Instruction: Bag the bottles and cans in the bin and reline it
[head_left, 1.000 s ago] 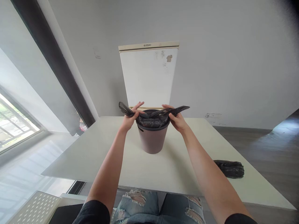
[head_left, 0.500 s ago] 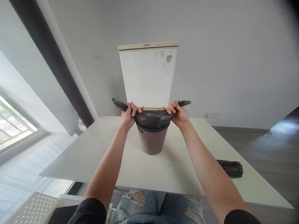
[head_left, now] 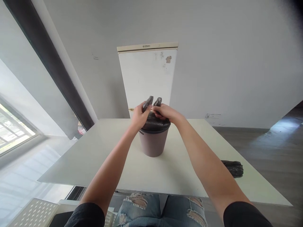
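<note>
A small mauve waste bin (head_left: 153, 144) stands in the middle of a white table (head_left: 99, 148). A black plastic bag (head_left: 155, 123) lines it and bulges over the rim. My left hand (head_left: 139, 116) and my right hand (head_left: 165, 112) meet above the bin, each closed on one end of the bag. The two bag ends (head_left: 152, 101) stick up side by side between my fingers.
A folded black bag (head_left: 233, 168) lies near the table's right edge. A white fridge (head_left: 146, 75) stands against the wall behind the table. A window is at the left, a white perforated crate (head_left: 35, 212) at the lower left, and dark floor to the right.
My hands, which held the bag's two ends stretched apart over the bin, have come together at the centre. The ends now stand upright side by side.
</note>
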### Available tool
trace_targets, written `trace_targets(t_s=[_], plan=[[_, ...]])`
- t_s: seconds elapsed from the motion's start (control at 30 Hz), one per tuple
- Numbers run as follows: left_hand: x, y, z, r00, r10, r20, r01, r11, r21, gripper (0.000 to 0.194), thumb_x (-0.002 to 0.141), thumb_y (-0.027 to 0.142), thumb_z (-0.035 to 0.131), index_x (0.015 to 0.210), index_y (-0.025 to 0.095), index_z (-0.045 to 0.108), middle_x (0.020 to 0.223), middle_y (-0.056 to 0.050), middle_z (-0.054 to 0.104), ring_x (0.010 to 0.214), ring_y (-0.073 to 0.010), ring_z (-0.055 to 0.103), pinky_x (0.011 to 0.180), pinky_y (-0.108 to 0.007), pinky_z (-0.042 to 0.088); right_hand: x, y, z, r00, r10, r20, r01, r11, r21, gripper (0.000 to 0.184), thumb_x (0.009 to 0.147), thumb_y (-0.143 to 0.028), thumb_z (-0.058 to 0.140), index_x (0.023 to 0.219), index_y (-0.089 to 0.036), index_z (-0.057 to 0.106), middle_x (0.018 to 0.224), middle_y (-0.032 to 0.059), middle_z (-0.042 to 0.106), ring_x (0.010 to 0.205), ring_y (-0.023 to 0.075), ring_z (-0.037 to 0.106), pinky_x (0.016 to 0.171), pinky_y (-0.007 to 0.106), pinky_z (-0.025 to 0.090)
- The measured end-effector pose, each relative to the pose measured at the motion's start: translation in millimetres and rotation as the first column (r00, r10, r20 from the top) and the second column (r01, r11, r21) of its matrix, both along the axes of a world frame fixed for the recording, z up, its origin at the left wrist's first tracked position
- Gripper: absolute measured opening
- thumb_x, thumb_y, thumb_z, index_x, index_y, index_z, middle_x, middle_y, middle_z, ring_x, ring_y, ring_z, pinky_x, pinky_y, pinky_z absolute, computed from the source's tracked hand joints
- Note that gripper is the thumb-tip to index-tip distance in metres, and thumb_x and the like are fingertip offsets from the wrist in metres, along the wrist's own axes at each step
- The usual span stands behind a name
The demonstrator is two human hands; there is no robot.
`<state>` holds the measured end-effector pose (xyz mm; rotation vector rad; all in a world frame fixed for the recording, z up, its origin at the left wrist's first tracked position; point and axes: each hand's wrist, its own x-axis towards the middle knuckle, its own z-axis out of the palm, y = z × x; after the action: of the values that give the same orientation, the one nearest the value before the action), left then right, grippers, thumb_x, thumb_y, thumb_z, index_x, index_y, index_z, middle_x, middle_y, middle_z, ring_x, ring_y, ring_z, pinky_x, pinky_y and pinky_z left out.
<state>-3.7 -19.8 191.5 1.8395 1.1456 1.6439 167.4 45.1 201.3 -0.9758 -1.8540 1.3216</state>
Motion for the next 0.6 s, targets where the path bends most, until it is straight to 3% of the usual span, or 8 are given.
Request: trace_targets(t_s=[0.13,0.23,0.4,0.53,0.6], plan=[[2,-5,5.7,0.979,-0.05,-0.2,0.052,0.999,0.006,0.027,0.094,0.035,0.066,0.073,0.019,0.057,0.068,0.002,0.058,0.069,-0.0147,0.054,0.068,-0.027,0.043,-5,-2,-1.7,0.999,0.031,0.029,-0.035,0.988,0.15,0.034,0.088,-0.037,0.066,0.061,-0.02,0.054,0.055,0.0028,0.056,0.05,0.013,0.044,0.049,0.029,0.032],[4,-2,2.4,0.964,-0.073,-0.256,0.076,0.997,0.002,0.018,0.092,0.021,0.057,0.075,0.019,0.057,0.073,0.001,0.06,0.074,-0.0153,0.056,0.073,-0.027,0.045,-10,-4,-2.5,0.99,0.061,-0.129,-0.038,0.984,0.173,0.031,0.09,-0.041,0.066,0.068,-0.02,0.057,0.061,0.0015,0.058,0.054,0.0123,0.044,0.051,0.027,0.031],[1,7,-4.0,0.945,-0.077,-0.317,0.096,0.994,0.043,0.016,0.094,0.016,0.05,0.086,0.019,0.063,0.102,-0.005,0.065,0.094,-0.0175,0.063,0.091,-0.03,0.05,-13,-3,-2.7,0.915,-0.043,-0.4,0.048,0.999,0.001,0.05,0.098,-0.062,0.052,0.067,-0.023,0.045,0.053,-0.0032,0.04,0.047,0.0109,0.031,0.047,0.027,0.021],[-2,11,-6.6,0.903,-0.083,-0.423,0.116,0.992,0.053,0.017,0.096,0.017,0.052,0.099,0.021,0.069,0.107,-0.006,0.067,0.101,-0.0199,0.064,0.097,-0.033,0.052,-10,-3,-3.6,0.865,0.007,-0.502,0.058,0.992,0.114,0.048,0.094,-0.062,0.061,0.07,-0.023,0.046,0.059,-0.0055,0.034,0.049,0.0099,0.031,0.049,0.027,0.026],[-2,13,-7.9,0.901,-0.064,-0.428,0.108,0.991,0.079,0.021,0.095,0.017,0.054,0.107,0.022,0.07,0.12,-0.008,0.065,0.11,-0.0217,0.064,0.102,-0.035,0.051,-9,-6,-2.8,0.875,-0.009,-0.484,0.086,0.987,0.138,0.048,0.094,-0.063,0.062,0.072,-0.024,0.047,0.062,-0.0047,0.035,0.052,0.0107,0.032,0.05,0.027,0.028]])
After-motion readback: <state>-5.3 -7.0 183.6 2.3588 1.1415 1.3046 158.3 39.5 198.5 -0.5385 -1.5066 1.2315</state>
